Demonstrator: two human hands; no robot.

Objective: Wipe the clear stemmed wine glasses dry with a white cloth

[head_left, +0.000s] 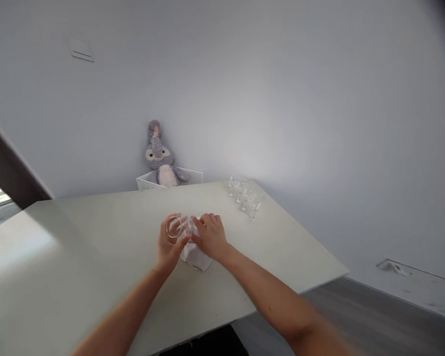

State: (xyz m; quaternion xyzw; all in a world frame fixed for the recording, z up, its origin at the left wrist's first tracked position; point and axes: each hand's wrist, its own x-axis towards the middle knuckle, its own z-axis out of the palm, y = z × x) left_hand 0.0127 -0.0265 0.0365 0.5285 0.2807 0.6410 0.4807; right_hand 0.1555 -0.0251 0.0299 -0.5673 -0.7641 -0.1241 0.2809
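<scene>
My left hand [169,244] holds a clear glass [174,227] tipped on its side, its round rim toward the left. Close beside it, my right hand [210,235] has its fingers bent around a white cloth [196,257] at the right end of the glass. The lower part of the cloth hangs below both hands, over the table. Where the glass meets the cloth, my fingers partly hide it.
Several clear stemmed glasses [244,200] stand at the back right of the pale table [107,237]. Behind the table's back edge, a grey plush toy [159,157] sits in a white perforated basket [193,177] against the wall.
</scene>
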